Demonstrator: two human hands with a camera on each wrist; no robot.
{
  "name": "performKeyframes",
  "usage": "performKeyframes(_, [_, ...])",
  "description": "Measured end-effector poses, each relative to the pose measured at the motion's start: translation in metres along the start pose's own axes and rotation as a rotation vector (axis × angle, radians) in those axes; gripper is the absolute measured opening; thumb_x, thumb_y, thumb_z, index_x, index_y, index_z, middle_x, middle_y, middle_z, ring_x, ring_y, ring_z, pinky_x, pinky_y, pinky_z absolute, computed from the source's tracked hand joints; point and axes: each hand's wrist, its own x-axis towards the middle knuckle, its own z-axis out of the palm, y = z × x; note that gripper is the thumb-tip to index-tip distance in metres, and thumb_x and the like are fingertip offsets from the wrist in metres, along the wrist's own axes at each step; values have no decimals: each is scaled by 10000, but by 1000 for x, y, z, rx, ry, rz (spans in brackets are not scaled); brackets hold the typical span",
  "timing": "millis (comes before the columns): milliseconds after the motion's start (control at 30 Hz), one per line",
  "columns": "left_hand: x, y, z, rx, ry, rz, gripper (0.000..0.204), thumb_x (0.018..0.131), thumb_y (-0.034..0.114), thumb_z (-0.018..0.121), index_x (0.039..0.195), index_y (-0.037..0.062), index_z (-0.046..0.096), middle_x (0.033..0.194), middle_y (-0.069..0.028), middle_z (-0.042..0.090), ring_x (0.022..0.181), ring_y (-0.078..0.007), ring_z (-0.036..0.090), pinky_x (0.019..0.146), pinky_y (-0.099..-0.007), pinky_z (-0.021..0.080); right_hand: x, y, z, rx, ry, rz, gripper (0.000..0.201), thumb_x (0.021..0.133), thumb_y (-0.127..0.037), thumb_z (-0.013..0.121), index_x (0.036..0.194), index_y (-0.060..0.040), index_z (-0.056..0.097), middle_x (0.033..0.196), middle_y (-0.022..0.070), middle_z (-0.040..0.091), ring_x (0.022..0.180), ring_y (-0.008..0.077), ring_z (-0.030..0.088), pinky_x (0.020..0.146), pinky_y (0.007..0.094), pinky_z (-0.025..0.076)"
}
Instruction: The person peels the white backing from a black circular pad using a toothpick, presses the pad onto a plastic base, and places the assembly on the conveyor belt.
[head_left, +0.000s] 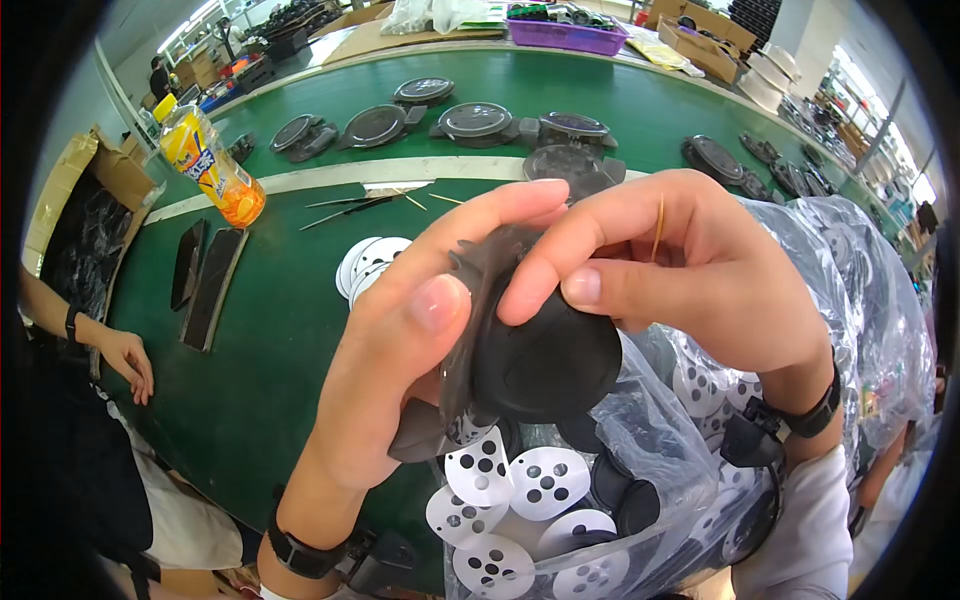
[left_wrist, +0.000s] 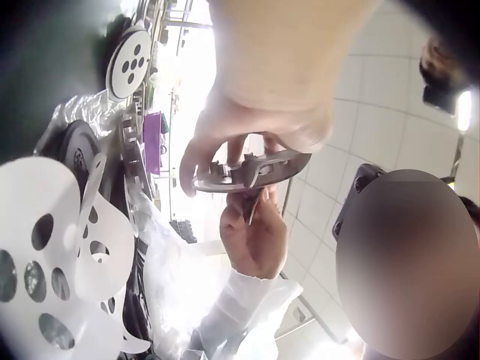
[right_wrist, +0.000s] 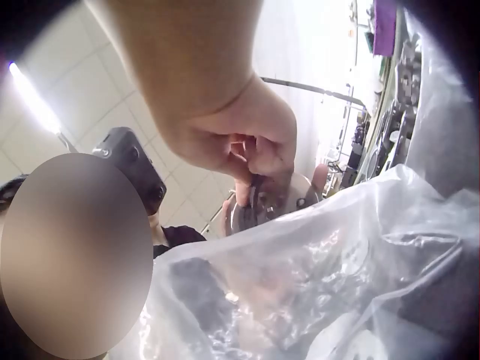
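My left hand (head_left: 372,345) grips a dark grey plastic housing (head_left: 462,365) that is tilted up on its edge, thumb across its near side. Against the housing's right side is a flat black disc (head_left: 552,365). The thumb and index finger of my right hand (head_left: 700,275) pinch the disc's upper edge. A thin tan stick (head_left: 659,228) sticks out among my right fingers. From below, the left wrist view shows the housing's (left_wrist: 251,172) ribbed edge between both hands.
A clear plastic bag (head_left: 680,500) with white perforated discs (head_left: 548,483) and black discs lies below my hands. Several dark round housings (head_left: 475,122) line the green table (head_left: 290,270). An orange drink bottle (head_left: 210,165) and dark strips (head_left: 212,290) are at left. Another person's hand (head_left: 125,362) rests there.
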Motion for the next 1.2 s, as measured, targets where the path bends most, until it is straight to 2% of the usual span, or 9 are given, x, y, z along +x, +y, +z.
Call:
performKeyframes(233, [0, 8, -8, 190, -65, -16, 729, 852, 446, 415, 1351, -66, 273, 1229, -206, 486, 1127, -257, 508, 977, -342, 386, 2, 4, -4, 327, -105, 166, 195, 861, -96, 556, 962, 37, 657, 601, -32, 484, 510, 25, 367, 469, 185, 264])
performKeyframes(533, [0, -2, -2, -304, 27, -19, 659, 898, 412, 336, 1375, -33, 237, 1247, -203, 466, 1112, -263, 516, 960, -362, 417, 3, 14, 18, 141, 163, -137, 177, 851, -70, 576, 980, 36, 632, 838, 9, 585, 603, 19, 352, 530, 184, 282])
performKeyframes(633, [-1, -5, 2, -385, 64, 12, 638, 908, 400, 321, 1373, -28, 240, 1237, -203, 469, 1108, -257, 517, 964, -366, 411, -1, 12, 16, -169, 101, -210, 286, 758, -133, 706, 977, 9, 591, 886, -7, 540, 628, 46, 326, 553, 195, 278])
performKeyframes(700, [-2, -2, 5, -202, 132, -20, 631, 912, 400, 314, 1367, -31, 247, 1234, -198, 468, 1112, -250, 513, 970, -368, 403, 1, 13, 20, -442, 121, -419, 490, 623, -192, 818, 983, -24, 531, 884, -17, 491, 630, 74, 302, 555, 200, 270])
performKeyframes(733, [-2, -5, 2, -318, 70, 9, 623, 914, 395, 310, 1364, -32, 250, 1217, -177, 485, 1111, -245, 515, 974, -358, 399, 1, 15, 21, -536, 119, -395, 609, 535, -230, 870, 967, -48, 482, 880, -21, 450, 636, 90, 313, 551, 208, 275])
performKeyframes(833, [-2, -2, 11, -175, 227, 8, 627, 916, 401, 310, 1365, -32, 248, 1204, -163, 501, 1107, -245, 520, 974, -350, 400, 0, 19, 23, -629, 161, -414, 557, 548, -205, 859, 925, -50, 480, 881, -18, 453, 645, 89, 341, 555, 207, 287])
performKeyframes(933, [-3, -2, 2, -268, 221, 51, 626, 917, 412, 314, 1368, -18, 251, 1199, -161, 510, 1109, -246, 522, 974, -347, 404, -1, 14, 19, -779, 224, -509, 553, 566, -167, 845, 937, -44, 454, 895, -3, 448, 663, 78, 372, 569, 202, 305])
performKeyframes(1133, [-2, -1, 4, -171, 247, 19, 606, 912, 432, 322, 1374, 44, 264, 1216, -180, 497, 1108, -275, 523, 899, -461, 473, 0, 16, 15, -343, 60, -388, 633, 558, -141, 861, 981, -55, 398, 920, 22, 436, 797, 61, 408, 618, 182, 335])
performKeyframes(1200, [-3, 0, 6, -176, 261, 28, 606, 910, 435, 323, 1374, 49, 265, 1214, -182, 496, 1099, -281, 529, 881, -480, 481, 2, 18, 17, -309, 109, -444, 641, 544, -134, 868, 976, -61, 400, 928, 20, 432, 811, 61, 398, 634, 180, 335])
